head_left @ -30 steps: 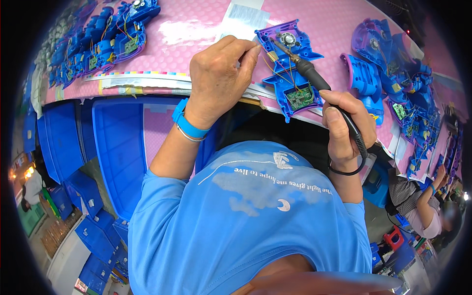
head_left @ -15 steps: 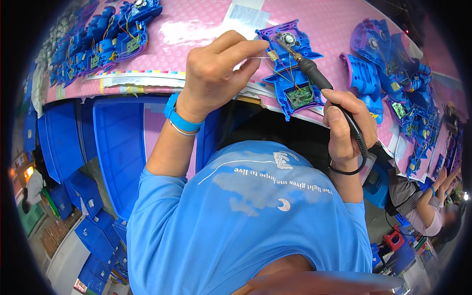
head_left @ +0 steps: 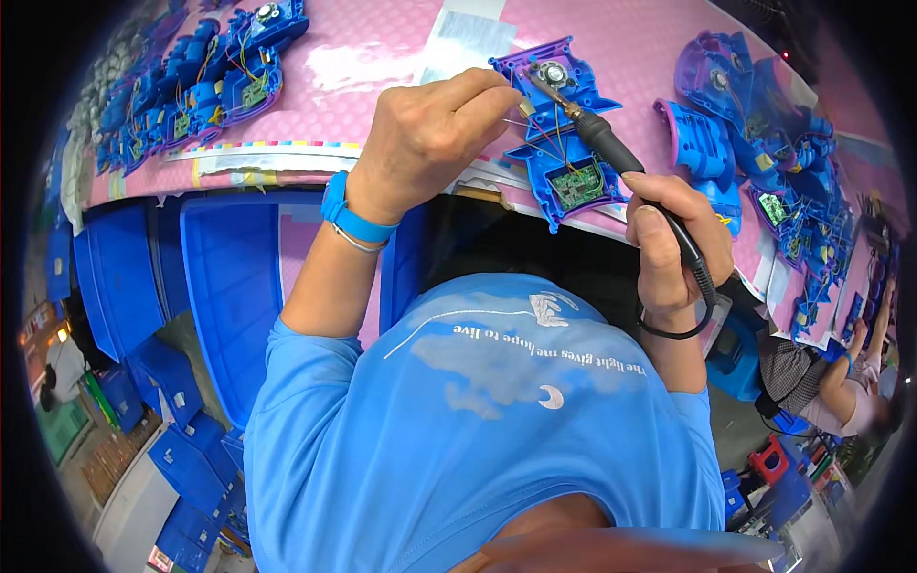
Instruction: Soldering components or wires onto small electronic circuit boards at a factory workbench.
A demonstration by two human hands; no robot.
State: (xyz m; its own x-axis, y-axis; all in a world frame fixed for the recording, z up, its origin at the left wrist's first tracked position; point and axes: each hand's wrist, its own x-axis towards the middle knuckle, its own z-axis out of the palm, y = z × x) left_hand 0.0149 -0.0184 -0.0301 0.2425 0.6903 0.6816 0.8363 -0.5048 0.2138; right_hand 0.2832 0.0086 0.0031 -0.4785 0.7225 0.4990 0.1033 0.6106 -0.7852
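Note:
My right hand [head_left: 673, 234] is closed round the black handle of a soldering iron [head_left: 607, 143]. Its metal shaft slants up and left over an opened blue plastic housing [head_left: 549, 191], with the tip near a round speaker [head_left: 552, 74]. Whether the tip touches anything, I cannot tell. Left of the housing, my left hand [head_left: 420, 138] pinches a thin silvery strand, apparently solder wire [head_left: 517, 122], whose free end points at the housing. Thin coloured wires run from the upper half to a green circuit board [head_left: 578, 188] in the lower half.
More opened blue housings with boards and wires lie in piles at the left [head_left: 205, 86] and the right [head_left: 764, 143] of the pink-covered table [head_left: 373, 67]. Blue bins [head_left: 229, 286] stand below the table's front edge. Another person's arm [head_left: 841, 387] shows at the far right.
My left hand has turned slightly, and its thumb is now tucked behind the fingers. The view has shifted a little; the soldering iron stays over the same part of the housing.

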